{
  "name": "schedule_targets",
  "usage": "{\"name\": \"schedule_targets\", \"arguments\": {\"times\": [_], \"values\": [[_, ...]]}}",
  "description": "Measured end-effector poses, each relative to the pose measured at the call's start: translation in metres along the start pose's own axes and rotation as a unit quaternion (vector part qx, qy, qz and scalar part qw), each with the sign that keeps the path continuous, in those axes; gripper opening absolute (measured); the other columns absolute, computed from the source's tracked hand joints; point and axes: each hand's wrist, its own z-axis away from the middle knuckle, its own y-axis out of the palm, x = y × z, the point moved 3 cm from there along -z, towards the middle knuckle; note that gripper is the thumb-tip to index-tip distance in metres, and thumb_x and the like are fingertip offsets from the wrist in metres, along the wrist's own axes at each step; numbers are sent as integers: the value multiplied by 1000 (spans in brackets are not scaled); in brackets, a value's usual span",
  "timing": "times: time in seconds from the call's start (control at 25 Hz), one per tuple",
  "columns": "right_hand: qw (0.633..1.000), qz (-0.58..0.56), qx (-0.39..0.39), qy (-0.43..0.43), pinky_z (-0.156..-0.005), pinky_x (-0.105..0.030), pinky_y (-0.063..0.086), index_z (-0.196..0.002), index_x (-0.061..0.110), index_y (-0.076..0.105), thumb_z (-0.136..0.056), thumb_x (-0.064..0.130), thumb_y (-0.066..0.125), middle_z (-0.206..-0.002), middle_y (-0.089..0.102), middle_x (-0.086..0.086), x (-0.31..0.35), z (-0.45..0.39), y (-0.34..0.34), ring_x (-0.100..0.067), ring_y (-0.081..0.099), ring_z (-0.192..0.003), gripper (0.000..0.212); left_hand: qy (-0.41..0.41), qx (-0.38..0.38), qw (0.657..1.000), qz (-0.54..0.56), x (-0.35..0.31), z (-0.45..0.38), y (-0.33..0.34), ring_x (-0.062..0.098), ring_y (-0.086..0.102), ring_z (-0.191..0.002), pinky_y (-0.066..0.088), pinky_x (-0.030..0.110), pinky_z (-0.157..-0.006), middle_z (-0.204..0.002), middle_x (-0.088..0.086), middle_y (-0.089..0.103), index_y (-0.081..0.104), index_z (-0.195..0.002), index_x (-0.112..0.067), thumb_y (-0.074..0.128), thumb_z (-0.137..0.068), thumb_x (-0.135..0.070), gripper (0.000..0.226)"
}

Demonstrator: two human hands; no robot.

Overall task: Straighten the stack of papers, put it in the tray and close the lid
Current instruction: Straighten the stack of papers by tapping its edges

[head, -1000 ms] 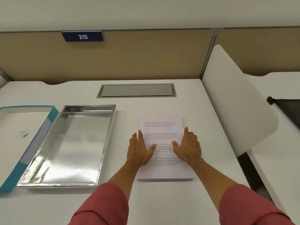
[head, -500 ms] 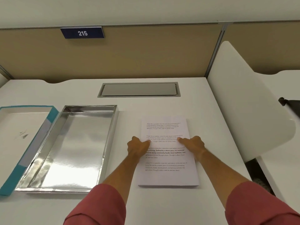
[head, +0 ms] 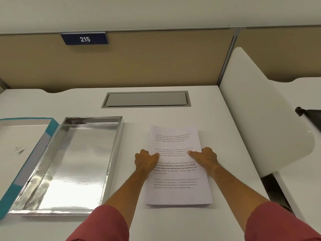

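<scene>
A stack of printed white papers [head: 177, 193] lies flat on the white desk, right of centre. My left hand [head: 145, 160] grips the stack's left long edge, thumb on top. On the right long edge my right hand [head: 205, 158] holds it the same way. A shiny silver tray [head: 69, 164] sits empty to the left of the papers. Its lid [head: 19, 146], white inside with a teal rim, lies upside down at the far left, partly cut off by the frame.
A grey cable hatch [head: 146, 99] is set into the desk behind the papers. A white divider panel [head: 260, 119] rises along the right side. A tan partition with a "215" sign [head: 85, 39] closes the back. A dark bag [head: 311, 115] shows far right.
My hands slid from lying flat on top of the papers to the stack's two long side edges, and the fingers curled around them. The stack stays on the desk.
</scene>
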Motion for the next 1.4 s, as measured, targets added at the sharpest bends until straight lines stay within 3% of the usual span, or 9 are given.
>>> {"name": "schedule_targets", "arguments": {"times": [0.12,0.24,0.32,0.44,0.56,0.64,0.92,1.16,1.4], "values": [[998,-54,20,9,-81,-43,59,-96,3,67,-79,33,74,-96,72,-12,-4,-4,-1,-31,70,-88,35,3,21,999,44,1,-2,-2,25,66,-88,59,37,-69,-107,9,64,54,-104,-9,67,-81,-34,36],[995,-97,33,19,-73,-40,60,-86,4,67,-80,26,71,-92,73,-13,-8,-7,0,-30,70,-82,23,5,31,997,69,4,-5,-4,16,63,-79,48,26,-54,-102,6,64,52,-92,-14,68,-81,-30,25],[992,-116,27,35,-63,-33,56,-81,7,65,-80,22,66,-90,73,-13,-10,-10,-4,-28,69,-78,15,8,20,997,79,6,-9,-8,15,62,-78,47,26,-56,-99,4,63,53,-86,-17,70,-82,-26,20],[988,-140,43,55,-57,-29,50,-78,7,61,-80,12,59,-82,70,-12,-13,-15,-9,-28,66,-69,6,-9,25,994,103,10,-13,-11,23,63,-94,53,33,-75,-107,4,61,55,-102,-14,70,-82,-21,26],[986,-141,75,51,-56,-28,50,-73,7,59,-86,4,56,-73,68,-11,-13,-16,-7,-24,64,-60,14,-2,39,993,108,11,-15,-9,23,68,-84,53,29,-66,-105,12,72,64,-84,-10,68,-84,-15,7],[986,-138,85,24,-57,-28,51,-69,8,58,-89,1,52,-71,67,-9,-8,-12,-7,-22,64,-59,22,8,49,992,120,7,-13,-10,23,70,-84,57,34,-71,-102,12,74,68,-86,-7,66,-86,-12,5],[975,-165,49,-144,-61,-26,54,-109,12,62,-94,3,49,-96,71,-7,36,15,-41,-20,69,-83,21,137,23,973,187,-37,19,-44,19,71,-89,60,34,-76,-101,3,72,64,-105,-13,64,-90,-12,15],[940,-190,32,-280,-60,-19,56,-102,20,57,-95,5,55,-94,70,-7,55,43,-61,-13,71,-82,16,291,-20,941,170,-55,47,-71,9,67,-90,56,14,-64,-100,-6,69,60,-105,-21,66,-89,-16,17],[937,-209,51,-277,-78,-33,58,-110,11,57,-93,8,58,-105,71,-12,48,46,-63,-28,69,-98,17,298,-14,943,151,-55,52,-71,14,67,-93,58,34,-83,-103,-1,69,58,-103,-18,65,-89,-13,16]]}}
